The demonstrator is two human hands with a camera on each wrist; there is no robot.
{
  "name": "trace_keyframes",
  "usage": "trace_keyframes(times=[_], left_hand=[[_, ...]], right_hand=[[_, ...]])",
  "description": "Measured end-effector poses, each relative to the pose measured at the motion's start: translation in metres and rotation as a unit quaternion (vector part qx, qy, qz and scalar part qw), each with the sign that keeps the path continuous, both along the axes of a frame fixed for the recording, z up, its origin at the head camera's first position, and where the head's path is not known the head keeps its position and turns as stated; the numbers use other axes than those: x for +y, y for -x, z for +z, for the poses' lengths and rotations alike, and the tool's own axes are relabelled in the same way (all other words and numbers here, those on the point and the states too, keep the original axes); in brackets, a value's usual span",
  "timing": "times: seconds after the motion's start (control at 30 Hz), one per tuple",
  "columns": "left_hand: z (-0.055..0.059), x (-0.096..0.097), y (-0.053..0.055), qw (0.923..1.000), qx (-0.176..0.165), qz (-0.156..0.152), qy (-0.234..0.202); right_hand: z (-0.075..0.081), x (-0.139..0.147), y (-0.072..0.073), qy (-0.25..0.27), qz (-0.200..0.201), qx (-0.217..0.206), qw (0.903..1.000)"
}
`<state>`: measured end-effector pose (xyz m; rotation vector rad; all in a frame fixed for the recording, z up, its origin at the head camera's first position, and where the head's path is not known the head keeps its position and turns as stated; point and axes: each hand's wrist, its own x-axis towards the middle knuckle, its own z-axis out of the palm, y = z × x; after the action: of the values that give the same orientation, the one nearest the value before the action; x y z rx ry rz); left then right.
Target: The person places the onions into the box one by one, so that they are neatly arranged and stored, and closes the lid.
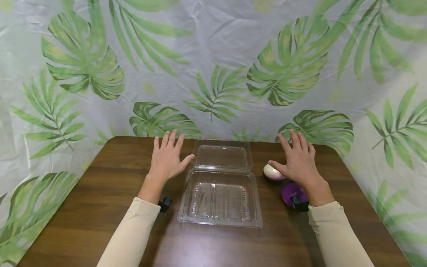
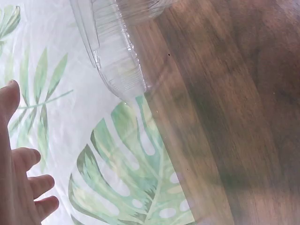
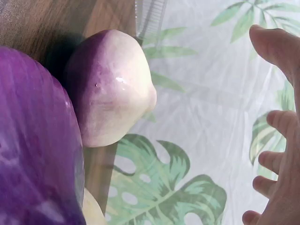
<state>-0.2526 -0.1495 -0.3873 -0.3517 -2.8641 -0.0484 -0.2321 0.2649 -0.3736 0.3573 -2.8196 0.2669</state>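
A clear plastic clamshell container (image 1: 220, 198) lies on the table with its lid (image 1: 222, 155) folded back, away from me. Left of the lid, my left hand (image 1: 166, 159) hovers with fingers spread and holds nothing. My right hand (image 1: 298, 161) is likewise spread and bare, above a white-and-purple turnip (image 1: 272, 172). Nearer to me, by the right wrist, sits a round purple vegetable (image 1: 289, 193) that looks like a red onion. In the right wrist view the turnip (image 3: 115, 89) stands beside this purple vegetable (image 3: 37, 140), and a pale round thing (image 3: 93, 211) is mostly hidden behind it.
The dark wooden table (image 1: 90, 207) has rounded far corners. A leaf-patterned cloth (image 1: 220, 48) hangs behind it and along both sides. Each wrist carries a small black camera mount, such as the left one (image 1: 165, 204).
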Motion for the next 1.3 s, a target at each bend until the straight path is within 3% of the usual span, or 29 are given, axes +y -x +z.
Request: trace_keyframes(times=[0.17,0.47,0.9,1.1,1.3], left_hand=[[-0.001,-0.001,-0.002,0.9999,-0.009,0.005,0.006],[-0.004,-0.013,-0.007,0.9983,-0.056,0.008,-0.007],[0.001,-0.025,-0.008,0.9934,-0.040,-0.018,-0.106],[0.002,-0.020,-0.009,0.9933,-0.026,-0.048,-0.102],[0.006,-0.015,-0.012,0.9914,-0.001,-0.085,-0.100]], right_hand=[[-0.002,-0.001,0.001,-0.005,0.001,-0.004,1.0000],[0.007,0.000,-0.003,0.024,0.025,-0.042,0.9985],[0.012,0.003,-0.002,0.042,0.049,-0.067,0.9956],[0.016,0.003,-0.002,0.039,0.056,-0.057,0.9960],[0.018,0.005,-0.003,0.068,0.095,-0.030,0.9927]])
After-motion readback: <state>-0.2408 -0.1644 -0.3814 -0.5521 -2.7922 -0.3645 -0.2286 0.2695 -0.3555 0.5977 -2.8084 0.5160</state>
